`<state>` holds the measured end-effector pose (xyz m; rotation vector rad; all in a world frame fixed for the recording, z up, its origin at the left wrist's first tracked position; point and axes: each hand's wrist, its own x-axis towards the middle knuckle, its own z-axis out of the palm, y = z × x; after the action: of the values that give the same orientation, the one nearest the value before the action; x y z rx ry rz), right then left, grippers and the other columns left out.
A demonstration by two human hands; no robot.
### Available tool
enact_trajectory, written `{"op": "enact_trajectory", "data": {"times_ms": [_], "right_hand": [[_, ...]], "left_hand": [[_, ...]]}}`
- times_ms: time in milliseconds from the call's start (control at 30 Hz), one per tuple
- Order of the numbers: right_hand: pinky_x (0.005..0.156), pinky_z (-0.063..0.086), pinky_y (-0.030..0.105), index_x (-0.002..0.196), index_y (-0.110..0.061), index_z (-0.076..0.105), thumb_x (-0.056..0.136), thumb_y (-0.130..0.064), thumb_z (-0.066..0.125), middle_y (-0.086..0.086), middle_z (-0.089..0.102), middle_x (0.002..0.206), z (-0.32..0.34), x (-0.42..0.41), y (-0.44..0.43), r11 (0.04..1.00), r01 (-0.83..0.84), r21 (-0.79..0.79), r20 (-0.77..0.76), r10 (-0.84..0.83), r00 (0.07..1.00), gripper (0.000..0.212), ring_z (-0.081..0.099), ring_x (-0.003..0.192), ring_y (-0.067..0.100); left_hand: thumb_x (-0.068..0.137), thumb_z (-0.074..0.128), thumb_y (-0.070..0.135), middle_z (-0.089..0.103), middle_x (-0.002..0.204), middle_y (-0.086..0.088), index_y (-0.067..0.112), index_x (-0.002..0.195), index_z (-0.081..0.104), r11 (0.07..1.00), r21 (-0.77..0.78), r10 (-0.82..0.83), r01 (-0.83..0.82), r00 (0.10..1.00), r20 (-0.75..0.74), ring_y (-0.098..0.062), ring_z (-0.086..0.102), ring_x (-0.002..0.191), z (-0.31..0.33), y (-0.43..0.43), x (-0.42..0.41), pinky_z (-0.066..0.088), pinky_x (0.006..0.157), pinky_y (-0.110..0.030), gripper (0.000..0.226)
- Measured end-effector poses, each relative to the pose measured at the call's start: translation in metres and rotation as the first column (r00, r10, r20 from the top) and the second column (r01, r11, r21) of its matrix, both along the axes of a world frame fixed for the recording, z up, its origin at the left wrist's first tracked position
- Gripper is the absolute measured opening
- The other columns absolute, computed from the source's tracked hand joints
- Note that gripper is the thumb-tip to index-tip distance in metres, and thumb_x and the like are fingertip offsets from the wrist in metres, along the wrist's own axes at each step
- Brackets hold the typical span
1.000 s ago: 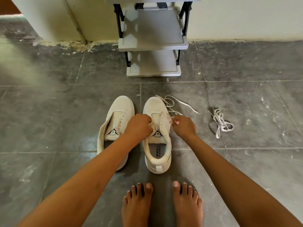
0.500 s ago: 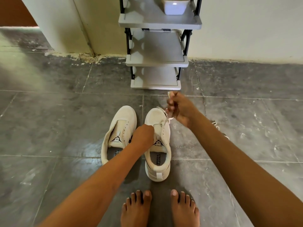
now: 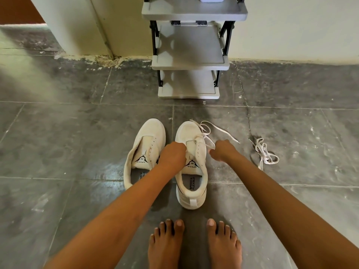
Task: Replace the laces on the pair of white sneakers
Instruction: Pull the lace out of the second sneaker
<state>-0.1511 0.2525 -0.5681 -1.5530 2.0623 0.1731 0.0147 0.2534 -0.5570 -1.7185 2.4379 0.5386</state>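
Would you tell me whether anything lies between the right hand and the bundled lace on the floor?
Nothing visible does: only bare floor separates the right hand from the bundled lace. The sneaker's own lace end lies just beyond that path.

The left sneaker (image 3: 144, 150) and right sneaker (image 3: 191, 183) are set side by side on the grey tiled floor (image 3: 77, 142). The right sneaker is held at its eyelet flap by the left hand (image 3: 172, 155). The right hand (image 3: 221, 151) is curled just beside it, at a loose lace (image 3: 226, 133). A bundled lace (image 3: 266, 156) is seen further right.
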Motion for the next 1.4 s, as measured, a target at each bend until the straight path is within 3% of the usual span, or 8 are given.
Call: {"op": "enact_trajectory", "data": {"times_ms": [167,400,600,667,867,1033,1200,1400], "right_hand": [[0.057,0.037,0.026,0.081,-0.006,0.067,0.096,-0.022,0.047,0.009,0.058,0.068,0.003,-0.005,0.003,0.937,0.304,-0.17,0.497,-0.184,0.848,0.031,0.051,0.062,0.019],[0.087,0.039,0.032,0.095,0.004,0.059,0.098,-0.014,0.042,0.015,0.055,0.108,0.056,0.02,-0.01,0.804,0.298,-0.515,0.541,0.035,0.84,0.025,0.051,0.1,0.025],[0.082,0.054,0.026,0.082,-0.01,0.05,0.102,-0.022,0.032,0.004,0.067,0.093,0.103,0.056,-0.009,0.937,0.34,-0.077,0.997,0.065,0.047,0.03,0.066,0.084,0.014],[0.075,0.056,0.028,0.08,-0.009,0.048,0.102,-0.023,0.035,0.005,0.065,0.079,0.097,0.057,-0.014,0.933,0.349,0.086,0.996,-0.072,-0.052,0.029,0.066,0.066,0.013],[0.046,0.033,0.022,0.073,-0.008,0.047,0.096,-0.014,0.05,0.006,0.04,0.063,0.043,0.028,-0.022,0.806,0.556,0.202,0.722,-0.506,0.472,0.023,0.037,0.046,0.012],[0.056,0.042,0.027,0.108,0.003,0.058,0.089,-0.019,0.062,0.016,0.056,0.086,0.006,0.018,-0.002,0.727,0.61,0.315,0.691,-0.616,0.378,0.029,0.05,0.061,0.017],[0.056,0.033,0.026,0.062,-0.012,0.043,0.076,-0.049,0.07,0.001,0.045,0.062,-0.008,0.023,0.008,0.87,0.475,-0.13,0.515,-0.351,0.782,0.048,0.043,0.057,0.013],[0.05,0.031,0.024,0.06,-0.016,0.044,0.075,-0.044,0.074,0.001,0.051,0.065,0.002,0.03,0.0,0.913,0.35,-0.211,0.259,-0.293,0.92,0.044,0.051,0.063,0.017]], "left_hand": [[0.089,0.05,0.01,0.063,0.098,-0.015,0.002,0.095,0.061,1.0,-0.022,-0.011,0.011,1.0,-0.002,-0.029,0.059,0.093,-0.004,0.0,0.0,0.038,0.067,-0.03,0.014],[0.09,0.05,0.009,0.064,0.099,-0.014,0.003,0.096,0.061,0.999,-0.039,-0.003,0.004,0.999,0.04,-0.029,0.061,0.091,-0.004,0.001,0.0,0.043,0.068,-0.031,0.014],[0.092,0.048,0.009,0.063,0.103,-0.014,0.003,0.1,0.061,0.998,-0.06,-0.023,0.026,0.998,0.056,-0.028,0.061,0.095,-0.004,0.001,0.004,0.046,0.074,-0.032,0.017],[0.092,0.047,0.012,0.063,0.103,-0.015,0.002,0.099,0.06,0.998,-0.057,-0.015,0.017,0.999,0.035,-0.029,0.06,0.095,-0.005,0.001,0.003,0.045,0.073,-0.033,0.018],[0.089,0.049,0.007,0.063,0.1,-0.016,0.002,0.094,0.06,0.999,-0.047,-0.01,0.01,1.0,0.014,-0.032,0.06,0.092,-0.005,0.002,0.0,0.04,0.065,-0.033,0.014],[0.087,0.05,0.005,0.062,0.101,-0.016,0.001,0.095,0.06,0.999,-0.034,-0.015,0.015,1.0,0.006,-0.032,0.059,0.093,-0.006,0.001,0.001,0.038,0.065,-0.033,0.013],[0.089,0.05,0.009,0.063,0.1,-0.014,0.003,0.097,0.06,0.998,-0.053,-0.02,0.021,1.0,0.019,-0.029,0.06,0.091,-0.007,0.001,0.0,0.039,0.065,-0.031,0.014],[0.09,0.049,0.008,0.063,0.101,-0.013,0.005,0.098,0.061,0.997,-0.066,-0.045,0.049,0.997,0.067,-0.028,0.061,0.092,-0.006,0.002,-0.002,0.042,0.066,-0.031,0.015]]}}
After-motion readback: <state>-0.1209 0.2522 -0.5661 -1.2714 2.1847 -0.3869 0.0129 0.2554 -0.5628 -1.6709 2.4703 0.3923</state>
